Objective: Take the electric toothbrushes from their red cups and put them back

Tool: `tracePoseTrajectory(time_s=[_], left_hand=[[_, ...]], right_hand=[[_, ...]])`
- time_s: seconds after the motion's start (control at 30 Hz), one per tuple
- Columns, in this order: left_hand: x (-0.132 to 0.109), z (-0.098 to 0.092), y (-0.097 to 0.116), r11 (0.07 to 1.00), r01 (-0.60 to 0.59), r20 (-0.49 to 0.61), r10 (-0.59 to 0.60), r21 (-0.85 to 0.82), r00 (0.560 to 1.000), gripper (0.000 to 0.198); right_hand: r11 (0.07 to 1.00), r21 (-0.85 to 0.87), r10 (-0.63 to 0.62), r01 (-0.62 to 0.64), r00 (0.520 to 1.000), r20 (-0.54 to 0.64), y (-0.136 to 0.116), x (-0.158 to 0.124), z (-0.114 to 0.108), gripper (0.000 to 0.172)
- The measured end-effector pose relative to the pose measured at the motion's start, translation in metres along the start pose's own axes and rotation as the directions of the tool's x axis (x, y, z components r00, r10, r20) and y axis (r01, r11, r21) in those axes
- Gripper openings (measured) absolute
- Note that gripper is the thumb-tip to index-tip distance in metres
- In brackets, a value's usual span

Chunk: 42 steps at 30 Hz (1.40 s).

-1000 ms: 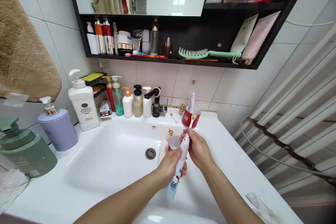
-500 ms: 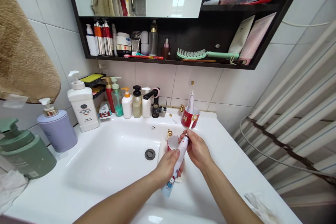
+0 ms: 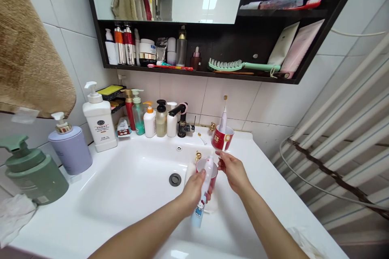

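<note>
My left hand (image 3: pixel 194 190) is wrapped round an electric toothbrush handle (image 3: pixel 200 202), white at the top and pale blue at the base, with a cartoon cat on it. The handle tilts upward over the sink, its narrow tip bare. My right hand (image 3: pixel 232 168) is closed in a pinch on a toothbrush head (image 3: pixel 225 142) with a gold-toned end, held apart from the handle. Partly hidden behind the handle is a red cup (image 3: pixel 214 178) with a white inside. Farther back, a second red cup (image 3: pixel 217 139) holds another electric toothbrush (image 3: pixel 223 121).
The white sink (image 3: pixel 121 194) has a dark drain (image 3: pixel 175 179) left of my hands. A black faucet (image 3: pixel 182 121) stands behind it, beside several pump bottles. Overhead hangs a dark shelf cabinet (image 3: pixel 182 71) with a green hairbrush (image 3: pixel 258 66). White pipes (image 3: pixel 340 145) run along the right.
The toothbrush head has come off the handle. My right hand has moved slightly right with the head, while my left hand keeps the handle. The view has shifted slightly.
</note>
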<state>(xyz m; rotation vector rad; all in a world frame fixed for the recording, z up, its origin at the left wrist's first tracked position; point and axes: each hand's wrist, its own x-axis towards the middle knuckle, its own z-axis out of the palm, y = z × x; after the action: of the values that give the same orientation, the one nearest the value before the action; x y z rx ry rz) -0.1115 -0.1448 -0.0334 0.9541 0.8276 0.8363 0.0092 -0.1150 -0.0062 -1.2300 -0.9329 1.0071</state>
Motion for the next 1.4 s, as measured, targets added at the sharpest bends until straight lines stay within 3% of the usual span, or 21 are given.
tracePoseTrajectory(time_s=[0.1, 0.17, 0.33, 0.47, 0.7, 0.83, 1.0, 1.2, 1.3, 1.33, 1.4], left_hand=[[0.003, -0.003, 0.007, 0.992, -0.01, -0.138, -0.008, -0.129, 0.99, 0.045], [0.004, -0.005, 0.01, 0.983, -0.001, -0.166, -0.029, -0.181, 0.986, 0.044], [0.006, -0.002, 0.007, 0.985, 0.0, -0.167, -0.029, -0.171, 0.985, 0.043], [0.006, 0.0, 0.006, 0.991, 0.001, -0.153, -0.022, -0.137, 0.988, 0.046], [0.005, 0.0, 0.008, 0.99, -0.022, -0.131, 0.004, -0.138, 0.991, 0.044], [0.007, -0.001, 0.007, 0.992, -0.014, -0.124, -0.002, -0.127, 0.992, 0.045], [0.007, -0.001, 0.004, 0.995, -0.035, -0.117, 0.023, -0.096, 0.993, 0.049], [0.0, 0.002, 0.006, 0.997, -0.011, -0.065, 0.007, -0.072, 0.998, 0.049], [-0.007, 0.006, 0.003, 0.999, 0.02, -0.008, -0.021, -0.049, 1.0, 0.049], [-0.009, 0.008, 0.001, 0.999, 0.022, 0.018, -0.022, -0.037, 1.0, 0.049], [-0.013, 0.01, -0.003, 1.0, 0.016, 0.069, -0.015, -0.011, 0.998, 0.05]], right_hand=[[0.896, -0.441, -0.095, 0.062, 0.994, -0.052, 0.006, 0.02, 0.005, 0.023], [0.803, -0.592, -0.126, 0.059, 0.989, -0.072, 0.01, 0.038, 0.013, 0.02], [0.627, -0.778, -0.147, 0.044, 0.987, -0.062, 0.018, 0.085, 0.038, 0.011], [0.501, -0.865, -0.142, 0.026, 0.989, -0.052, 0.025, 0.104, 0.055, 0.007], [0.421, -0.906, -0.132, 0.041, 0.991, -0.016, 0.025, 0.114, 0.062, 0.015], [0.461, -0.886, -0.158, 0.05, 0.987, -0.027, 0.021, 0.116, 0.057, 0.013], [0.602, -0.797, -0.149, 0.047, 0.987, -0.054, 0.018, 0.111, 0.05, 0.013], [0.815, -0.574, -0.135, 0.084, 0.99, -0.047, -0.002, 0.065, 0.03, 0.009], [0.933, -0.355, -0.067, 0.065, 0.998, 0.007, -0.015, 0.025, 0.012, 0.015], [0.982, -0.188, -0.019, 0.026, 0.999, 0.039, -0.018, 0.014, 0.007, 0.016], [0.991, 0.109, 0.061, -0.071, 0.993, 0.097, -0.024, -0.003, -0.001, 0.016]])
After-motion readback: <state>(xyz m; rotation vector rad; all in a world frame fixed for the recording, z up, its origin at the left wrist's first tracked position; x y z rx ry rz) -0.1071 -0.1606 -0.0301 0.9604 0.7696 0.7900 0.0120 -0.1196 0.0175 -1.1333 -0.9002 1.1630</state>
